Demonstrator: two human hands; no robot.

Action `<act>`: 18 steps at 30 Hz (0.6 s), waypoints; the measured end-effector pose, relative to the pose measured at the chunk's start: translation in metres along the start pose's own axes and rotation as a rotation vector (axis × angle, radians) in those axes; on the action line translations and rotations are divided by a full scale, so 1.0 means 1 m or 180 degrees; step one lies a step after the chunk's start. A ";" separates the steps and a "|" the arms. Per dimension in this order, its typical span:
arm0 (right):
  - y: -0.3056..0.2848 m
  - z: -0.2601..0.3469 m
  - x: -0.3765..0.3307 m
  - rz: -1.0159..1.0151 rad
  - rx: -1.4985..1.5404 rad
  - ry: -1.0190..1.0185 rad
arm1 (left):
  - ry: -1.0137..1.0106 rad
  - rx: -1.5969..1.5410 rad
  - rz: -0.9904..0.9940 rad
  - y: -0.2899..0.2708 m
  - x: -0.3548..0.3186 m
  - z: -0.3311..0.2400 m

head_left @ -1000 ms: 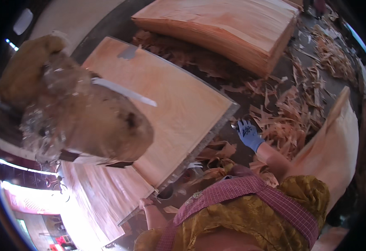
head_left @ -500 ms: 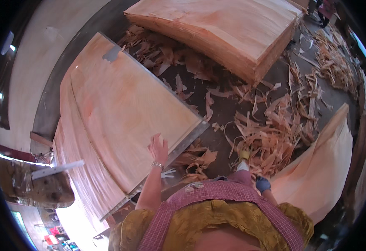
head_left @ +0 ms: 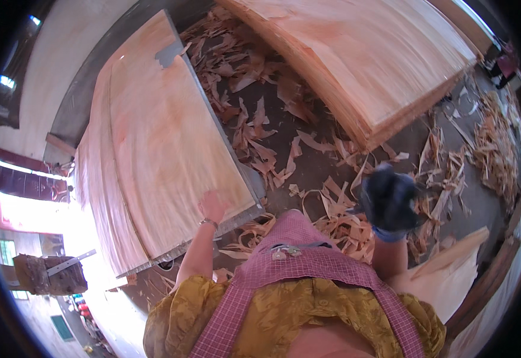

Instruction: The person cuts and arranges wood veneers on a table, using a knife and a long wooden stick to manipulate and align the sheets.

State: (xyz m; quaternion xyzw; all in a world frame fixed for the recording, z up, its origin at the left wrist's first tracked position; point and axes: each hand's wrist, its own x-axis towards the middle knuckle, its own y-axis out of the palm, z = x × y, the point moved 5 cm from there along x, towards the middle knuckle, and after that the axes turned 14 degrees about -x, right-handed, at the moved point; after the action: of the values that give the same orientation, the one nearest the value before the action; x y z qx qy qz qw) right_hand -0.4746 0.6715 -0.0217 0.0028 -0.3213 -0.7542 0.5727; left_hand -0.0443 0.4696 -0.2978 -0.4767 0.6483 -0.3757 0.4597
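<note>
My bare left hand (head_left: 214,204), a bracelet at its wrist, lies on a pale wood veneer sheet (head_left: 165,143) near the near right corner of the table. Its fingers look stretched out, though slightly blurred. The veneer has a long dark split along its left part and a ragged gap at its far edge. My right hand (head_left: 390,200) wears a dark glove with a blue cuff. It is raised in front of me over the scraps, and motion smears its fingers. Beside my right forearm another curved veneer sheet (head_left: 445,280) stands tilted.
A thick stack of veneer (head_left: 356,59) stands ahead to the right. Torn veneer scraps (head_left: 338,221) litter the floor between table and stack, with a larger heap (head_left: 499,143) at far right. A person (head_left: 505,65) stands far off. A brown block-like object (head_left: 49,274) is at left.
My right hand has risen and swung forward from beside the tilted veneer sheet at lower right. My left hand stays at the table's near corner, now flatter on the veneer. The view has shifted.
</note>
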 end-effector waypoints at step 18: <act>0.112 -0.048 0.389 0.3514 0.1212 -0.0632 | -0.0819 -0.0897 -0.0725 -0.051 0.139 -0.070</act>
State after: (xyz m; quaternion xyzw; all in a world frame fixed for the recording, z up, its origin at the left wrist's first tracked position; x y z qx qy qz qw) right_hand -0.4938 0.2960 0.1370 -0.1327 -0.4569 -0.2703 0.8370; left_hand -0.1142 0.3251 -0.2628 -0.6503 0.5725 -0.2669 0.4221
